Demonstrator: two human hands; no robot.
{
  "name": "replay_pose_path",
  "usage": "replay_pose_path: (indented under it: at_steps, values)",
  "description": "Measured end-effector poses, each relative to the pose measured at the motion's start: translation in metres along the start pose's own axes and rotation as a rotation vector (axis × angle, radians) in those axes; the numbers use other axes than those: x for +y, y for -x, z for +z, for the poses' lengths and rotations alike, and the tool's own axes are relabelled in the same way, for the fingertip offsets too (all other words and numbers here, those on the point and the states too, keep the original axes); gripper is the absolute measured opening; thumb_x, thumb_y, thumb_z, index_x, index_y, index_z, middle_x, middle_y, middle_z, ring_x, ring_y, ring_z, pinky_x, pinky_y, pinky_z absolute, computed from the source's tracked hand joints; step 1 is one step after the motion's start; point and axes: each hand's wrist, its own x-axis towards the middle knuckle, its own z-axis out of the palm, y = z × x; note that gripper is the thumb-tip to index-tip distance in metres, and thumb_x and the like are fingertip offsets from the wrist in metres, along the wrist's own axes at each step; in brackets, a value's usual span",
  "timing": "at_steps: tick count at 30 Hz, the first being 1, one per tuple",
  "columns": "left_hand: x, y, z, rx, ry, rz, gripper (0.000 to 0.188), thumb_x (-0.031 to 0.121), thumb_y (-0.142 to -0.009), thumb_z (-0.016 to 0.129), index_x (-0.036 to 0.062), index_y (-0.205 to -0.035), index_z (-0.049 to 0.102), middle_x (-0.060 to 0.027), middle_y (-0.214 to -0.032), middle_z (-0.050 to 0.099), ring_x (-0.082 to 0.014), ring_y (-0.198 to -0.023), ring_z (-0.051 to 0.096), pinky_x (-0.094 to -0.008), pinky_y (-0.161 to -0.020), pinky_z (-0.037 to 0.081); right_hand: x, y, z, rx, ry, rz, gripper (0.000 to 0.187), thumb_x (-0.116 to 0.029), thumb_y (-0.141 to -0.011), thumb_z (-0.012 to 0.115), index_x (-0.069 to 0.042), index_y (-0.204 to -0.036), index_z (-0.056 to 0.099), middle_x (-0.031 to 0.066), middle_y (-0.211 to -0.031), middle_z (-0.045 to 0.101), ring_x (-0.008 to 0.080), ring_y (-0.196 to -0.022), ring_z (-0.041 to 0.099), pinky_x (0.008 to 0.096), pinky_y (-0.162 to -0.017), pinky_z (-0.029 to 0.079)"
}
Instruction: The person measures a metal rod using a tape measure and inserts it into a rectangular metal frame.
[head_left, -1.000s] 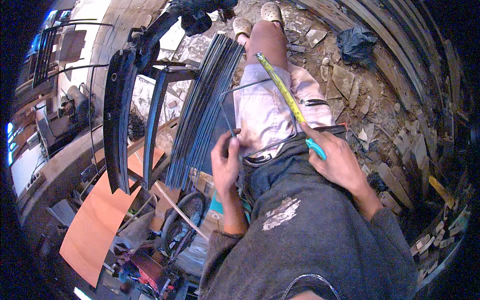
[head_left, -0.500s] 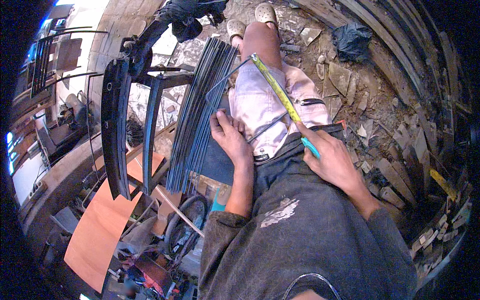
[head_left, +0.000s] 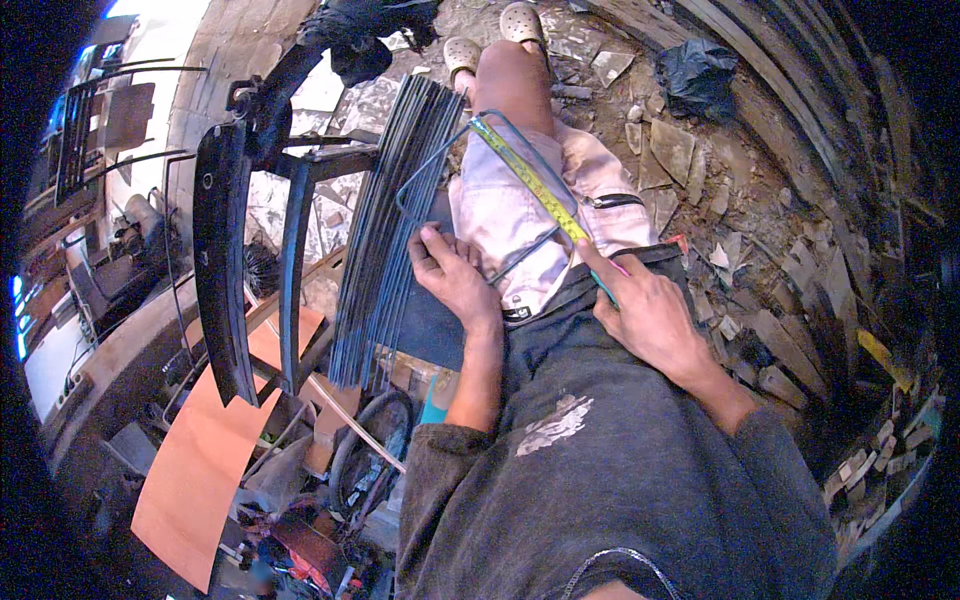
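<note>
A thin bent steel rod (head_left: 432, 160) with several square corners rests over my lap. My left hand (head_left: 456, 277) is closed around it at its lower left part, thumb pointing up; the exact grip is partly hidden by the fingers. My right hand (head_left: 650, 318) grips a tape measure (head_left: 603, 284) with a turquoise case. Its yellow blade (head_left: 530, 178) is drawn out and lies along the far side of the bent rod, its tip at the rod's far corner above my thigh. Just left of my left hand lies a bundle of straight thin rods (head_left: 393, 235).
A dark metal frame (head_left: 222, 265) stands left of the rod bundle. An orange-brown board (head_left: 190, 475) and a wheel (head_left: 384, 440) lie at the lower left. Broken tiles (head_left: 672, 150) and a black plastic bag (head_left: 697, 78) lie on the ground at right; long planks (head_left: 775, 65) run along the far right.
The tape blade's tip has shifted left and slightly down to the rod's far corner. The bent rod has tilted, showing more of its far side, and my right hand has moved slightly left.
</note>
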Motion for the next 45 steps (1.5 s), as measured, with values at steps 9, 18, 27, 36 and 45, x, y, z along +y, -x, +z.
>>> replay_pose_path:
  at_steps: [9, 18, 27, 36, 45]
  values:
    - [-0.0015, -0.0006, -0.0018, 0.004, -0.026, 0.007, 0.019, 0.023, -0.101, 0.048, 0.0063, -0.092, 0.048, 0.0046, -0.064, 0.035, -0.0032, -0.048, 0.030, -0.0202, -0.040, 0.027, 0.0059, -0.0029, 0.0066, 0.005, -0.008, -0.006, 0.066, -0.012, -0.079, 0.061, -0.016, -0.141, 0.040, 0.0196, -0.099, 0.060, 0.0394, -0.079, 0.064, 0.0473, -0.070, 0.054]
    - [-0.0023, -0.0010, -0.0039, -0.030, -0.025, 0.020, 0.018, 0.021, -0.101, 0.047, 0.0056, -0.093, 0.049, 0.0044, -0.064, 0.036, -0.0029, -0.048, 0.031, -0.0199, -0.041, 0.028, 0.0060, -0.0039, 0.0084, 0.016, -0.011, -0.006, 0.066, -0.012, -0.078, 0.061, -0.016, -0.141, 0.040, 0.0192, -0.097, 0.060, 0.0393, -0.077, 0.064, 0.0477, -0.069, 0.054]
    - [-0.0039, -0.0019, -0.0049, -0.025, -0.020, 0.020, 0.019, 0.022, -0.101, 0.047, 0.0051, -0.093, 0.049, 0.0039, -0.065, 0.038, -0.0038, -0.049, 0.032, -0.0203, -0.041, 0.029, 0.0078, -0.0034, 0.0097, 0.041, -0.012, -0.016, 0.064, -0.011, -0.078, 0.061, -0.015, -0.139, 0.043, 0.0194, -0.097, 0.060, 0.0390, -0.077, 0.064, 0.0471, -0.070, 0.054]
    - [-0.0048, -0.0022, -0.0055, -0.027, -0.044, 0.030, 0.020, 0.024, -0.101, 0.048, 0.0054, -0.093, 0.050, 0.0037, -0.066, 0.038, -0.0033, -0.051, 0.033, -0.0197, -0.042, 0.030, 0.0082, -0.0031, 0.0084, 0.028, -0.027, -0.031, 0.061, -0.016, -0.081, 0.061, -0.013, -0.139, 0.042, 0.0221, -0.093, 0.059, 0.0404, -0.075, 0.065, 0.0500, -0.067, 0.054]
    - [-0.0050, -0.0025, -0.0068, -0.021, -0.014, 0.029, 0.020, 0.024, -0.100, 0.049, 0.0054, -0.093, 0.051, 0.0042, -0.065, 0.038, -0.0025, -0.050, 0.033, -0.0186, -0.041, 0.030, 0.0061, -0.0034, 0.0078, 0.014, -0.024, -0.014, 0.063, -0.014, -0.080, 0.061, -0.014, -0.139, 0.042, 0.0208, -0.094, 0.060, 0.0395, -0.075, 0.064, 0.0488, -0.068, 0.055]
